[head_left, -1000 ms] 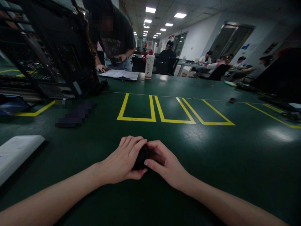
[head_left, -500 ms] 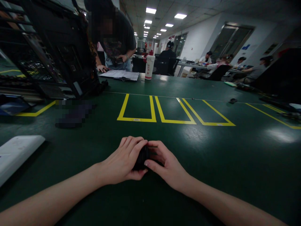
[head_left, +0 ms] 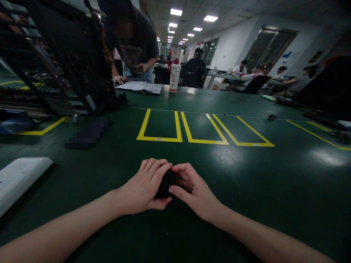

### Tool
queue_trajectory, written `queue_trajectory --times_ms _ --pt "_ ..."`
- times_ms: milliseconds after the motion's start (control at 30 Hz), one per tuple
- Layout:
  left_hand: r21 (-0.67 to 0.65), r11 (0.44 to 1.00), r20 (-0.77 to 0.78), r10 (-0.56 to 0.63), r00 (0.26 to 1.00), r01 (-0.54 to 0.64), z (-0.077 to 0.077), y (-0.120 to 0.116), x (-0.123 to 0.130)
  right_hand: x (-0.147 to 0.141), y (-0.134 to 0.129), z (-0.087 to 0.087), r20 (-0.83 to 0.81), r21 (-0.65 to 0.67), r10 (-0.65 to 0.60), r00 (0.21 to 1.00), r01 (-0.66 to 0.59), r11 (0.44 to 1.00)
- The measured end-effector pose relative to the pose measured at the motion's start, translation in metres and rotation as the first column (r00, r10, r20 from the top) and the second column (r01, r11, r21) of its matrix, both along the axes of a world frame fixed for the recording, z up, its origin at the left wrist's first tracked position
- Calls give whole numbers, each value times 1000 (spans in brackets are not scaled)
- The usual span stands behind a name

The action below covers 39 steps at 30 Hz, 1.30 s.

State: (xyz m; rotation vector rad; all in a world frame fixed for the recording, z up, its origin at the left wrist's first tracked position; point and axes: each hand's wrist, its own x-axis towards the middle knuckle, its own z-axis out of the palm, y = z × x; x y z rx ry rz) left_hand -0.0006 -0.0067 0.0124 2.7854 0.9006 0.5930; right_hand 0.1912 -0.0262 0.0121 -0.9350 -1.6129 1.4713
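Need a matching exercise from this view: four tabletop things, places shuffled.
Things
1. Black rounded object
2. White cup with red markings
3. Small black round piece
4. White flat-topped slab

Places
A. At the left edge of the view
B. Between the left hand and the right hand
C. In the right half of the view
D. Beside the white papers

Pairs: 1-B, 2-D, 3-C, 4-A

Tabletop (head_left: 246, 175) smooth, semi-glossy; held blk obj (head_left: 166, 183) looks matt.
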Motion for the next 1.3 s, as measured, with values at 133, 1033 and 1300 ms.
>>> queue_trajectory --times_ms 133,1033,1300 --pt "2 1000 -13 -4 1000 4 -1 0 0 1 0 -1 11 11 25 1000 -25 1000" --pt "8 1000 6 -17 1000 17 -6 1 -2 2 0 -2 -92 -58 86 992 -92 994" --pt "-8 1000 -9 -9 1000 8 -3 2 -2 3 4 6 8 -53 53 999 -52 997"
